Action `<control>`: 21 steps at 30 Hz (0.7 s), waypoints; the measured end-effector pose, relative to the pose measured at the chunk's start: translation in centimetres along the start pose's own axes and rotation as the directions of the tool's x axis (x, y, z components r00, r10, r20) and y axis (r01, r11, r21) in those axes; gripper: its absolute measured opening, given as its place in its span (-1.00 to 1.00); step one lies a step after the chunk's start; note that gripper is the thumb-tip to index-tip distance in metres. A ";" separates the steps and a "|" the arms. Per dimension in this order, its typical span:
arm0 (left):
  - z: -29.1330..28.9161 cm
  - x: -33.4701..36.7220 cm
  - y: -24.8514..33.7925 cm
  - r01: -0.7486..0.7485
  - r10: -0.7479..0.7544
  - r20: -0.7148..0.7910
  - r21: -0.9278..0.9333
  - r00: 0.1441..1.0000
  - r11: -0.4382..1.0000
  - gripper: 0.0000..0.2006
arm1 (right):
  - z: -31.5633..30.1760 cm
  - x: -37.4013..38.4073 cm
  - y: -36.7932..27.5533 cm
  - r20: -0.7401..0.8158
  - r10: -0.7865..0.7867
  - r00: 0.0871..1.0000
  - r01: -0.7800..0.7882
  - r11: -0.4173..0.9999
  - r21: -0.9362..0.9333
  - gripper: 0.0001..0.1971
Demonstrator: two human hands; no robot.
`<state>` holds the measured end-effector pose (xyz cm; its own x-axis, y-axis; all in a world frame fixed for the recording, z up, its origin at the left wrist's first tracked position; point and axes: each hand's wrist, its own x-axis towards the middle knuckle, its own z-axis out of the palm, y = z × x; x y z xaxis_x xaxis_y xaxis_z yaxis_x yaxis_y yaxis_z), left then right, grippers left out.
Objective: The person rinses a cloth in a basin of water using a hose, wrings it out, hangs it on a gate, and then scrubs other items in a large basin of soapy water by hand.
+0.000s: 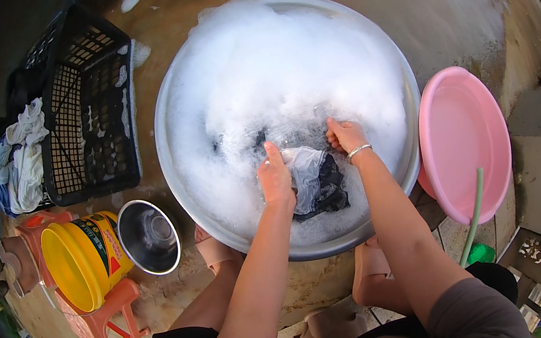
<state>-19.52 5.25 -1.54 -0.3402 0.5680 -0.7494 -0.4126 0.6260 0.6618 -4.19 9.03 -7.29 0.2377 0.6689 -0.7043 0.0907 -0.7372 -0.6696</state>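
A large pale basin in front of me is heaped with white suds. Near its close side lies a wet garment, part black and part thin whitish cloth. My left hand is closed on the whitish side of it, thumb pointing up. Across from it, at the garment's far right edge, my right hand has its fingers curled closed, with a bracelet on the wrist; suds partly hide what it grips. More dark cloth shows dimly through the foam just beyond both hands.
A black plastic crate stands at the left, with a pile of wet clothes beside it. Closer are a yellow bucket, a metal bowl and an orange stool. A pink tub with a green hose leans at the right.
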 end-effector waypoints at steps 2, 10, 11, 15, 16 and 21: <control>0.1 0.1 -0.2 0.023 -0.023 -0.016 -0.006 1.000 1.000 -0.55 | -0.1 1.8 1.4 -0.245 -0.082 0.966 0.078 0.997 -0.025 -0.63; -0.7 1.0 -1.8 -0.114 0.129 0.100 -0.143 0.987 0.983 -0.60 | 3.3 -5.3 -4.1 0.342 -0.265 0.902 0.272 0.962 0.028 -0.59; -0.4 0.9 -1.7 -0.112 0.129 0.110 -0.146 0.986 0.983 -0.60 | 3.6 -4.8 -3.7 0.312 -0.270 0.911 0.325 0.936 -0.138 -0.55; -0.2 0.1 -0.5 -0.061 0.066 0.150 -0.037 0.987 0.997 -0.66 | 4.7 -5.1 -2.4 0.280 -0.443 0.852 0.515 0.807 -0.288 -0.51; -0.2 0.0 -0.4 -0.058 0.071 0.164 -0.082 0.984 0.995 -0.67 | 5.4 -6.4 -2.4 0.196 -0.595 0.779 0.627 0.746 -0.225 -0.52; 0.6 -0.7 -0.7 0.108 -0.008 0.324 -0.291 0.946 0.951 -0.77 | 5.8 -7.7 -3.4 0.280 -0.856 0.435 0.844 0.280 -0.457 -0.57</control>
<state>-18.46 4.67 -1.47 -0.0444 0.7058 -0.7071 -0.6749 0.5007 0.5421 -11.91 7.00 -0.95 -0.2446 0.9487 0.2002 0.6678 0.3146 -0.6746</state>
